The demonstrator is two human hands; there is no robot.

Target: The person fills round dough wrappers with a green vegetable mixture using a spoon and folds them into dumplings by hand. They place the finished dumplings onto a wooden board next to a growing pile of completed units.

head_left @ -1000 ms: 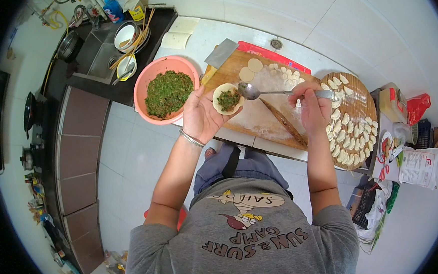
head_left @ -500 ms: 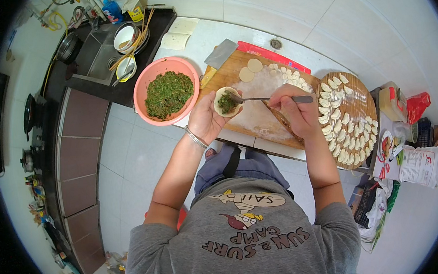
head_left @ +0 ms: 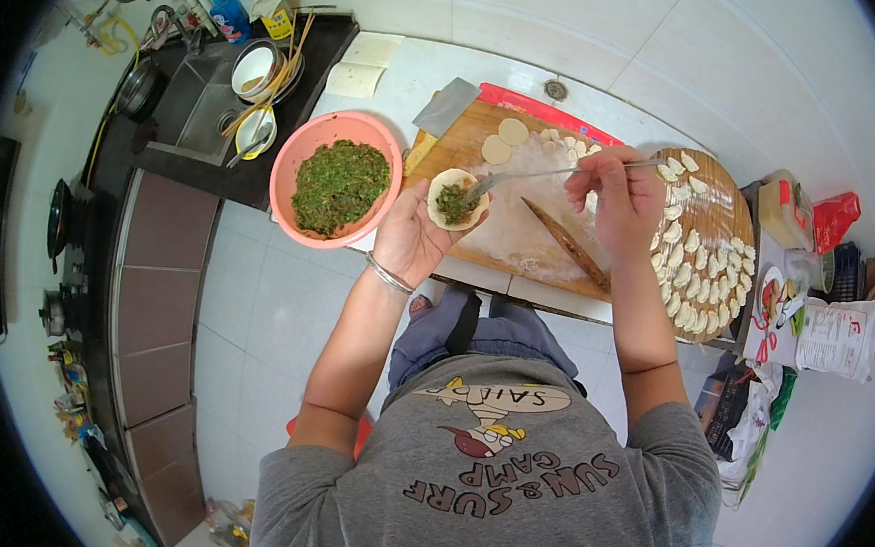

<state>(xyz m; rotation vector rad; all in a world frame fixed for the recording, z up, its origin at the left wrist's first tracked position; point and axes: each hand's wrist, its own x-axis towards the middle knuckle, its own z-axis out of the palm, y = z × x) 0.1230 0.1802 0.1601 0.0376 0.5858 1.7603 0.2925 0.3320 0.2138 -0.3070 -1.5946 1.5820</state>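
Cupped in my left hand (head_left: 407,237), a round dumpling wrapper (head_left: 437,215) lies spread with green filling (head_left: 453,204) at its middle. My right hand (head_left: 625,197) pinches the long handle of a metal spoon (head_left: 542,173); the spoon's tip touches the filling. A pink bowl (head_left: 283,208) of chopped green filling stands just left of my left hand. Under both hands is a floury wooden board (head_left: 501,255). On it lie a dark tapered rolling pin (head_left: 566,243), two flat wrappers (head_left: 497,149) and several small dough pieces (head_left: 572,147), partly behind my right hand.
A cleaver (head_left: 445,108) rests at the board's far left corner. At right, a round wooden board (head_left: 718,196) bears many shaped dumplings (head_left: 694,288). The sink (head_left: 192,113) and stacked bowls (head_left: 255,69) are at far left. A white bag (head_left: 842,334) lies at far right.
My right hand has risen up and to the right, its grip on the spoon altered, uncovering more of the rolling pin. The left hand with the wrapper stays almost in place.
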